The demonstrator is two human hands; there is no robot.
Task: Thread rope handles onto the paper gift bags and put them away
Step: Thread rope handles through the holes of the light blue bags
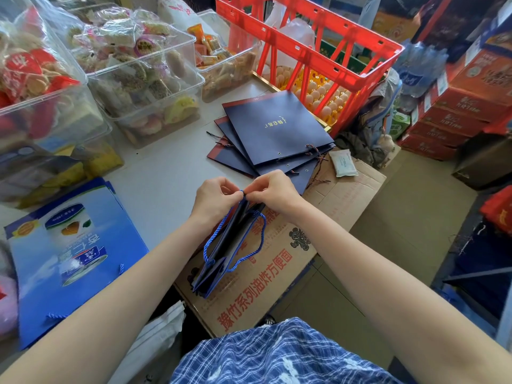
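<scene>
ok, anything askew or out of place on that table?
The stack of navy bags is fanned askew, corners over the table edge, twisted cords straggling loose. A wipes packet sits on the cardboard box. No damage visible.

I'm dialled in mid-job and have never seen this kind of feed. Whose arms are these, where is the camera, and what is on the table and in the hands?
There is no machine here: a person works with bare hands, and the one picture comes from a wide-angle camera worn on the head, looking forward and down. That is why both forearms reach in from the bottom edge.

The left hand and right hand meet at the top edge of a folded navy gift bag, their fingers pinching the end of a blue rope handle that loops down beside the bag.

Beyond the hands, a fanned stack of flat navy bags lies on the grey table. A flattened cardboard box lies under the work. At left are blue printed bags and clear snack tubs; behind stands a red crate over trays of eggs.
</scene>
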